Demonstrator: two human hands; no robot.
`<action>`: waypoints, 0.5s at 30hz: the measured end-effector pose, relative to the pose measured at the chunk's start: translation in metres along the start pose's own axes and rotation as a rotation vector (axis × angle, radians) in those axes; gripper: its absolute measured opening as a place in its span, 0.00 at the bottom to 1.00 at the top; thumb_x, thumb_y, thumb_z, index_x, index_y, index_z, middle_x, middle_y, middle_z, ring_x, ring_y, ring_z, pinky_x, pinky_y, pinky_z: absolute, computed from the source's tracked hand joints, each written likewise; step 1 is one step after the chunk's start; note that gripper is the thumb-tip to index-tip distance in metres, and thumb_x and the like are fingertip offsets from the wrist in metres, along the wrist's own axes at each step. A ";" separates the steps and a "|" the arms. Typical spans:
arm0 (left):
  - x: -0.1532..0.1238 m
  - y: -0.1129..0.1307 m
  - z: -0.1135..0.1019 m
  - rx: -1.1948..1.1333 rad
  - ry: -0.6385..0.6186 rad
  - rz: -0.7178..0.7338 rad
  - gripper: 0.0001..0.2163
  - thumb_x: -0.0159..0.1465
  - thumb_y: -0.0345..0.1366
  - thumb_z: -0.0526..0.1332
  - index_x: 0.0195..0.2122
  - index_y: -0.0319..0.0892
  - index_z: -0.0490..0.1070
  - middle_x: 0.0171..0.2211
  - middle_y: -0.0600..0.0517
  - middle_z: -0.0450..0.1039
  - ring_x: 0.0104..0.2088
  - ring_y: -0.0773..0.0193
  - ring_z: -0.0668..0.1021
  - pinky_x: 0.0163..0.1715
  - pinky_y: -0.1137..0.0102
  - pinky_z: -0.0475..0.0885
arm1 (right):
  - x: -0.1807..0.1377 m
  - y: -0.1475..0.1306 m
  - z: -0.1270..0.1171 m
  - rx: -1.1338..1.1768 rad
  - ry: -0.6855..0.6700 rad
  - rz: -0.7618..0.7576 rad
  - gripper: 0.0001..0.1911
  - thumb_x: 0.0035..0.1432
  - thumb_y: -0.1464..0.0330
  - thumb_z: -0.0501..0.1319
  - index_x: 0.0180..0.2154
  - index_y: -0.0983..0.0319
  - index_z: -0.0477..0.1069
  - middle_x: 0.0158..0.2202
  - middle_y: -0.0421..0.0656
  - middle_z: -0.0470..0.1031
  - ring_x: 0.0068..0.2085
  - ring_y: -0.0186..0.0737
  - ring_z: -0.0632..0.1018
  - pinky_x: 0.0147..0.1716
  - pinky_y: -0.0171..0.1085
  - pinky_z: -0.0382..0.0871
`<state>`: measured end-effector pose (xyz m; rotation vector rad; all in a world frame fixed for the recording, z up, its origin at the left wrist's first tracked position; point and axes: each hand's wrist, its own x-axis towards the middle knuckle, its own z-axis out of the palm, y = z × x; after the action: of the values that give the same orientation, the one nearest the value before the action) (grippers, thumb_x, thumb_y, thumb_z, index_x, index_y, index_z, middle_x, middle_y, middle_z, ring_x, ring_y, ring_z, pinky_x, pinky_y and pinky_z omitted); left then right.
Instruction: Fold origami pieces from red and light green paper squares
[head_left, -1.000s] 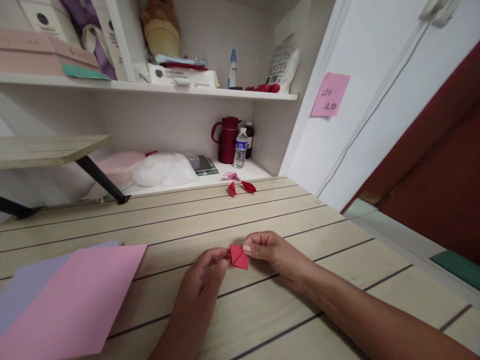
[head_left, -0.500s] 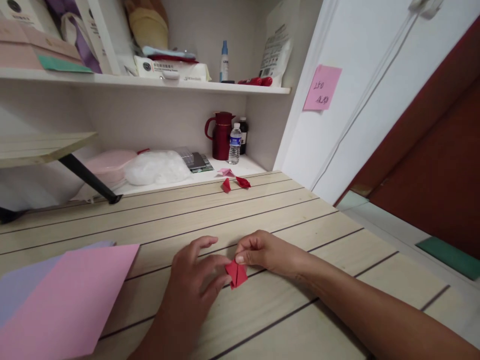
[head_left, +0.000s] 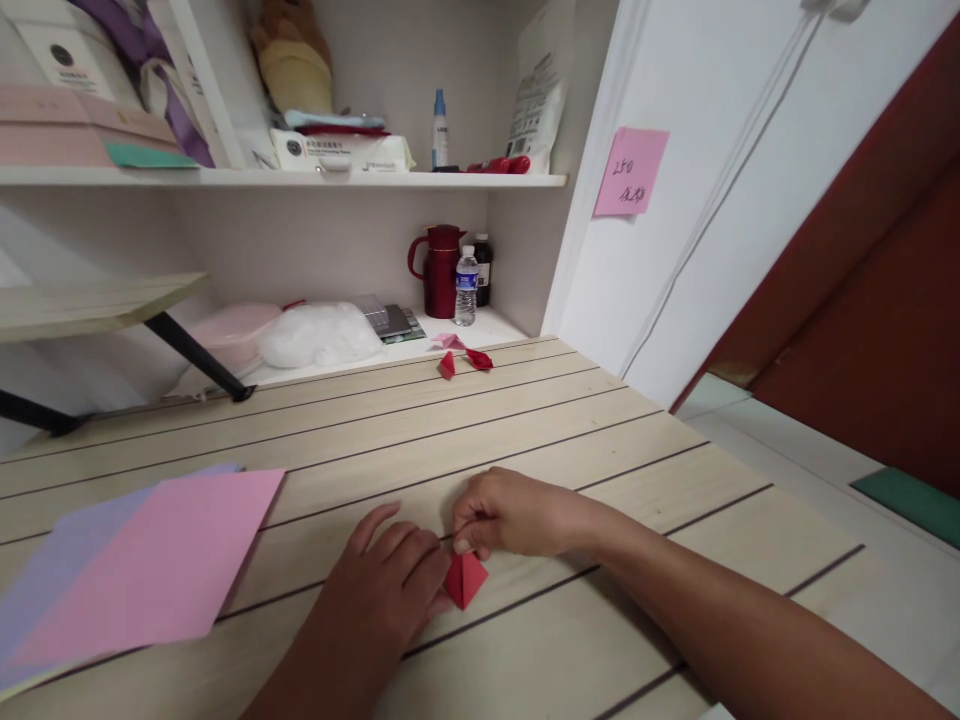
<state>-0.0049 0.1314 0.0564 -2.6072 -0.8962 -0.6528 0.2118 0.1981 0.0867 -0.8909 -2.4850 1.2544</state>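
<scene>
Red paper (head_left: pixel 468 578), striped table (head_left: pixel 390 440), shelf (head_left: pixel 360 181)

Bare left hand (head_left: pixel 391 572), bare right hand (head_left: pixel 504 512), bare forearms (head_left: pixel 675 580)

Pink sticky note (head_left: pixel 631 172): handwritten with "250", then a lower line of Chinese characters, not clearly legible.
White towel packet (head_left: pixel 341 152): printed with Chinese characters above small Latin type, seemingly beginning "Facial"; marked with a dark round emblem at the left.
White box (head_left: pixel 75 65): stamped with a dark round emblem over tiny, unreadable print.
White bag (head_left: pixel 538 100): covered in dark print, too small to read.
Blue-capped bottle (head_left: pixel 440 138): lettered in blue, too blurred to read.
Water bottle (head_left: pixel 466 284): labelled in blue, illegible.
Dark bottle (head_left: pixel 484 270): labelled in white, illegible.
</scene>
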 end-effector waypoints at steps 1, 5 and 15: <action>-0.004 0.003 -0.003 0.009 0.017 -0.010 0.06 0.66 0.39 0.61 0.42 0.46 0.72 0.36 0.57 0.80 0.36 0.65 0.80 0.52 0.62 0.66 | 0.000 -0.001 0.001 -0.029 -0.005 -0.016 0.08 0.57 0.71 0.62 0.27 0.61 0.78 0.21 0.35 0.73 0.26 0.32 0.72 0.28 0.30 0.62; -0.019 0.020 -0.014 0.011 0.027 -0.090 0.08 0.67 0.37 0.59 0.46 0.45 0.71 0.39 0.55 0.80 0.38 0.66 0.80 0.49 0.65 0.67 | -0.001 -0.006 0.010 -0.135 -0.013 -0.083 0.07 0.57 0.72 0.63 0.29 0.60 0.79 0.26 0.37 0.76 0.31 0.35 0.74 0.33 0.32 0.65; -0.022 0.050 -0.018 -0.212 -0.047 -0.238 0.10 0.62 0.30 0.63 0.43 0.49 0.75 0.41 0.57 0.81 0.41 0.62 0.79 0.43 0.65 0.72 | -0.046 -0.024 0.038 -0.407 0.281 -0.103 0.18 0.63 0.70 0.60 0.55 0.59 0.69 0.51 0.50 0.74 0.51 0.50 0.71 0.53 0.50 0.61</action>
<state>0.0056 0.0748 0.0537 -2.7342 -1.2268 -0.7900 0.2213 0.1343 0.0857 -0.9350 -2.5501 0.5502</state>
